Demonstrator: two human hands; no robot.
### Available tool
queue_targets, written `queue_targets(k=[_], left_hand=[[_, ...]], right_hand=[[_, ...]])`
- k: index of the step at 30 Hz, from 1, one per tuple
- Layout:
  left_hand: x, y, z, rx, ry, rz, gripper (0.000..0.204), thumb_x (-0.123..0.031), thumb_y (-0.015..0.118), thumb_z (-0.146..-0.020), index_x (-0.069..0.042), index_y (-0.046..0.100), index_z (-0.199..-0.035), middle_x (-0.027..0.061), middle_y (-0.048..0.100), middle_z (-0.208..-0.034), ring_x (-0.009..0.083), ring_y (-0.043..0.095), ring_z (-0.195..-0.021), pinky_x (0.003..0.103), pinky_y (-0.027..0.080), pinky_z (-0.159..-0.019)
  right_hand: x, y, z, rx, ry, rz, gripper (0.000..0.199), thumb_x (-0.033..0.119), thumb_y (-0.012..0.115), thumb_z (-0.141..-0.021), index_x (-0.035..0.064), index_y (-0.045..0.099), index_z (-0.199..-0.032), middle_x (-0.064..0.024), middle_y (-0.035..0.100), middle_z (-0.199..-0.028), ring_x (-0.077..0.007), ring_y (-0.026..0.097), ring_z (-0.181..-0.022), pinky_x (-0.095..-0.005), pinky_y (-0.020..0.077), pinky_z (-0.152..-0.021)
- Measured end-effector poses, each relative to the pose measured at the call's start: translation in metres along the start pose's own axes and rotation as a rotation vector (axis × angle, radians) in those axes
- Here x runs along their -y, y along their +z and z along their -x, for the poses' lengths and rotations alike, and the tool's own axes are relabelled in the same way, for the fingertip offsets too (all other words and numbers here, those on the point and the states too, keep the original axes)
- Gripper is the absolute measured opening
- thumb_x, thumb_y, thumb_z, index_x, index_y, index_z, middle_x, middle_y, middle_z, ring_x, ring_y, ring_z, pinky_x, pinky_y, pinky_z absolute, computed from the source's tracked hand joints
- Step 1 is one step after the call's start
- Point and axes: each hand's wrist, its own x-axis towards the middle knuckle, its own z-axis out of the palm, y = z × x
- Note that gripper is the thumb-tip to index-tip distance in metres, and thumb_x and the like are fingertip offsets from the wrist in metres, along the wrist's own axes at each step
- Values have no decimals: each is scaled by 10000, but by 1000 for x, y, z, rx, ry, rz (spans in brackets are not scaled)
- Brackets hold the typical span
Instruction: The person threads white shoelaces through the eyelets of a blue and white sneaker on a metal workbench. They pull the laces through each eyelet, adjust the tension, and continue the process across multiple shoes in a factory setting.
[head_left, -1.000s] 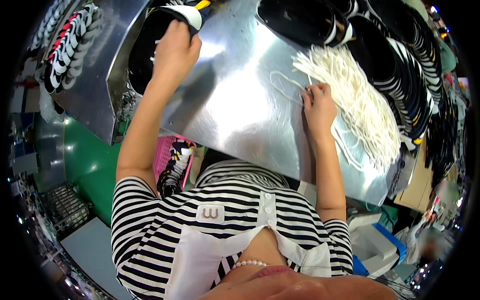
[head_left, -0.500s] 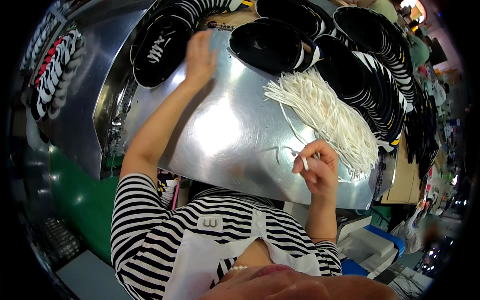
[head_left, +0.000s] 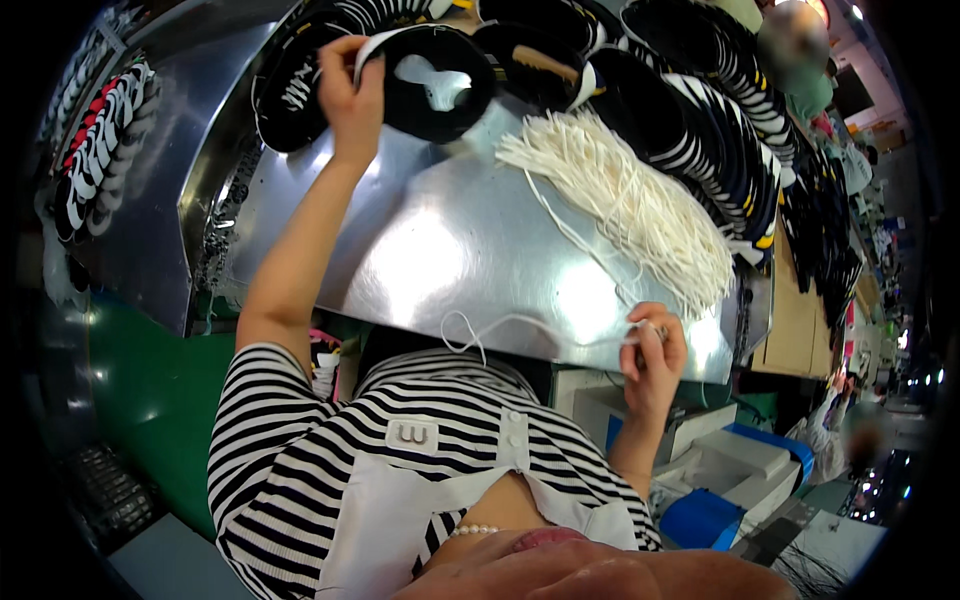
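Observation:
My left hand [head_left: 350, 100] is at the far left of the metal table, fingers closed on the white edge of a black shoe upper [head_left: 415, 112]. A pale, shiny patch shows inside this upper. Beside that hand, another black upper [head_left: 285, 100] with light marks ends a striped row. My right hand [head_left: 655, 355] is at the table's near right edge, fingers curled around a white shoelace [head_left: 520, 318]. The lace trails leftward in a loose loop over the near edge. Just beyond the right hand lies a thick bundle of white shoelaces [head_left: 630, 205].
Nested rows of black, white-striped uppers [head_left: 725, 165] line the far right side. A black upper with a tan piece [head_left: 545, 65] lies at the far middle. The metal table [head_left: 330, 230] has a raised left ledge. Cardboard [head_left: 795, 315] lies to the right, with a white-and-blue machine [head_left: 735, 460] below.
My left hand was empty over the table and has moved left, now gripping an upper. My right hand has come slightly nearer, and a longer stretch of lace trails from it.

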Motion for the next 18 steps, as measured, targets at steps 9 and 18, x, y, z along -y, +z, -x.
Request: queue_targets(k=[9, 18], left_hand=[[-90, 9, 225, 862, 236, -426, 483, -157, 747, -700, -97, 612, -1160, 95, 578, -1231, 320, 511, -1174, 470, 375, -971], [-109, -69, 135, 778, 258, -676, 230, -76, 686, -851, 3, 626, -1059, 164, 638, -1071, 360, 615, -986, 425, 491, -855]], right_hand=[[-9, 84, 2, 294, 189, -226, 174, 33, 556, -973, -12, 550, -1142, -177, 688, -964, -153, 689, -725, -176, 391, -415], [-75, 77, -46, 204, 263, -107, 101, 88, 652, -934, 44, 609, -1014, -90, 695, -773, -31, 436, -467, -178, 315, -418]])
